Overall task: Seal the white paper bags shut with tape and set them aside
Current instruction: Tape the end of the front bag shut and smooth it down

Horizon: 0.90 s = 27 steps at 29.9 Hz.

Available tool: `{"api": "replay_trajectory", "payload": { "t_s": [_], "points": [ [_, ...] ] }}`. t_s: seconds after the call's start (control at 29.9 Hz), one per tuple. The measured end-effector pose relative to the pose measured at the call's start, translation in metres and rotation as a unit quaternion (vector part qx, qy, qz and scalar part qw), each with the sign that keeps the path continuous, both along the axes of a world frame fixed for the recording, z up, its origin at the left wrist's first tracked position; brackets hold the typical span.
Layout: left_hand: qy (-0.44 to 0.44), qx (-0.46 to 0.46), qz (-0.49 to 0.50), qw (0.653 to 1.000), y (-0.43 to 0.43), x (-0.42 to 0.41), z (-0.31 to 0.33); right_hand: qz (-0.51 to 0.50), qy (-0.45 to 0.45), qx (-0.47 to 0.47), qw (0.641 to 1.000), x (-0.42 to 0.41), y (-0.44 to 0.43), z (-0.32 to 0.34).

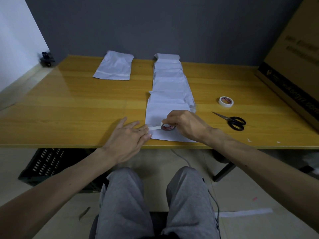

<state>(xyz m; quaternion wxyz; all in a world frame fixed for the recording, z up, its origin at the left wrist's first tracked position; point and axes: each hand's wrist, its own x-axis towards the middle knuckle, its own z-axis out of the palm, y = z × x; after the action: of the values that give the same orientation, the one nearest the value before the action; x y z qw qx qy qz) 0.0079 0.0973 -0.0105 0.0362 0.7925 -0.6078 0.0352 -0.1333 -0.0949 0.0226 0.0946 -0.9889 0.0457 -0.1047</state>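
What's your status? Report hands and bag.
Left hand pressing tape end down. Right hand gripping tape roll on nearest bag. Scissors apart, to the right.

The left hand [127, 135] and the right hand [186, 125] are bare. The forearms behind them, running off toward 8 and 4 o'clock, are uncovered right to the frame edges. At 6 o'clock are soft heather-grey trousers [124, 204], creased at the knees. A thin grey cable [215, 204] trails beside the right leg at 5 o'clock.
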Motion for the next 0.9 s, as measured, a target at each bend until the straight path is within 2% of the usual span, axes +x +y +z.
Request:
{"api": "replay_trajectory", "payload": {
  "t_s": [0.27, 0.4, 0.57, 0.67, 0.77, 0.9],
  "points": [
    [0.002, 0.009, -0.021, 1.000, -0.004, 0.003, 0.007, 0.003, 0.039, -0.048, 0.998, 0.002, 0.003, 0.010],
    [0.001, -0.032, -0.049, 0.998, -0.012, 0.000, 0.005, 0.008, 0.060, -0.028, 0.998, 0.005, 0.009, 0.015],
    [0.079, -0.075, 0.024, 0.994, -0.022, -0.013, 0.004, 0.013, 0.066, -0.003, 0.998, 0.005, 0.010, 0.010],
    [0.084, -0.095, 0.047, 0.991, -0.023, -0.017, 0.002, 0.001, 0.057, 0.019, 0.998, 0.004, 0.011, 0.007],
    [0.053, -0.124, 0.005, 0.991, -0.024, -0.014, -0.007, -0.012, 0.035, 0.033, 0.999, 0.004, 0.010, 0.005],
    [0.016, -0.102, -0.058, 0.993, -0.022, -0.012, -0.019, 0.002, 0.014, 0.040, 0.999, 0.003, 0.009, 0.003]
  ]
}}
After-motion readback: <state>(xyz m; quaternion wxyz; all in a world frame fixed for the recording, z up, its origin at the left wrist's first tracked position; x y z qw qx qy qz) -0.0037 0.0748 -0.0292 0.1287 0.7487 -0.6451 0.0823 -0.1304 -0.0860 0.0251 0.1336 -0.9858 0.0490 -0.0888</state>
